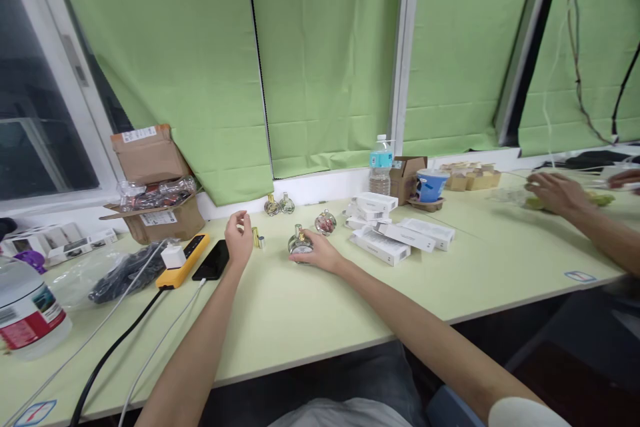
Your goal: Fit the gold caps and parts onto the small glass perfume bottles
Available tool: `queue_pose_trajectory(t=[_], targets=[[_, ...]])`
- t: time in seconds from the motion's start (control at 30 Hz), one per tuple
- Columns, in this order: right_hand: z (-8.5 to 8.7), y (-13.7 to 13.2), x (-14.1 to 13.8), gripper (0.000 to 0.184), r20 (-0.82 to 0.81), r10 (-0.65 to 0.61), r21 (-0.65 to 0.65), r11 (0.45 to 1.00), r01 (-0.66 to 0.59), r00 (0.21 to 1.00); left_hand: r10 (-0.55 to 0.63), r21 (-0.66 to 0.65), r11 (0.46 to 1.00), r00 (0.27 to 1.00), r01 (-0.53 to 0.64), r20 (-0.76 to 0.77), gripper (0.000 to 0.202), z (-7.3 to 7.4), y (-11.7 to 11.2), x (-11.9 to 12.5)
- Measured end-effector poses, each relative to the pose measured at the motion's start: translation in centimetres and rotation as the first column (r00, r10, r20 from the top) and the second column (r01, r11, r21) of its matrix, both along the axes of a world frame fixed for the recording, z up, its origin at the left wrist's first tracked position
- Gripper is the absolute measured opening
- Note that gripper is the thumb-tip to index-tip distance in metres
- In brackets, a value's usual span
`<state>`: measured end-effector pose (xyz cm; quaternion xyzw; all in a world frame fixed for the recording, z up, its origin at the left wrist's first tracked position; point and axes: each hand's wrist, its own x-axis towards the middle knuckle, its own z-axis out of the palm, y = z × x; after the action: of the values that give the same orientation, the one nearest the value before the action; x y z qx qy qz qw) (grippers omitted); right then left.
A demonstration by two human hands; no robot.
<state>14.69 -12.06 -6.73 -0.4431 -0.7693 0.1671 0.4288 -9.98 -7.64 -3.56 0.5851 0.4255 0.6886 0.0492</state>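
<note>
Near the middle of the table, my right hand [323, 253] is closed around a round glass perfume bottle [299, 242], which stands upright on the table. My left hand [239, 237] is held to the left with loosely bent fingers, and nothing shows in it. Just right of that hand stand a small gold cap [255, 236] and a small silver cap [261, 242]. Behind the held bottle is another round bottle with reddish contents [325, 221]. Two more perfume bottles, one amber-toned [271, 205] and one clear [287, 203], stand by the wall.
White small boxes [383, 245] lie piled on the right, before a water bottle [381, 167] and blue cup [431, 185]. A phone [211, 260], yellow power strip [183, 261], cables and an open carton [165, 219] occupy the left. Another person's hand [557, 192] works far right.
</note>
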Motion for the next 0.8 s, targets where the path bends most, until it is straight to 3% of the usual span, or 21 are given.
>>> queue_pose_trajectory(t=[0.17, 0.33, 0.57, 0.8], targets=[[-0.1, 0.2, -0.2, 0.062, 0.001, -0.004, 0.030, 1.000, 0.004, 1.000, -0.284, 0.000, 0.956, 0.930, 0.292, -0.231, 0.021, 0.9, -3.8, 5.3], [0.0, 0.3, -0.2, 0.053, -0.013, 0.110, 0.099, 0.989, -0.108, 0.994, -0.327, 0.010, 0.933, 0.859, 0.360, -0.394, 0.016, 0.7, -6.7, 9.3], [-0.3, 0.4, -0.3, 0.042, -0.048, 0.120, 0.115, 0.987, -0.114, 0.992, -0.280, 0.000, 0.947, 0.828, 0.321, -0.485, 0.014, 0.5, -6.6, 8.2], [-0.4, 0.5, -0.3, 0.050, -0.048, 0.088, 0.090, 0.992, -0.083, 0.995, -0.231, 0.005, 0.961, 0.812, 0.276, -0.536, 0.016, -0.1, -5.8, 7.6]])
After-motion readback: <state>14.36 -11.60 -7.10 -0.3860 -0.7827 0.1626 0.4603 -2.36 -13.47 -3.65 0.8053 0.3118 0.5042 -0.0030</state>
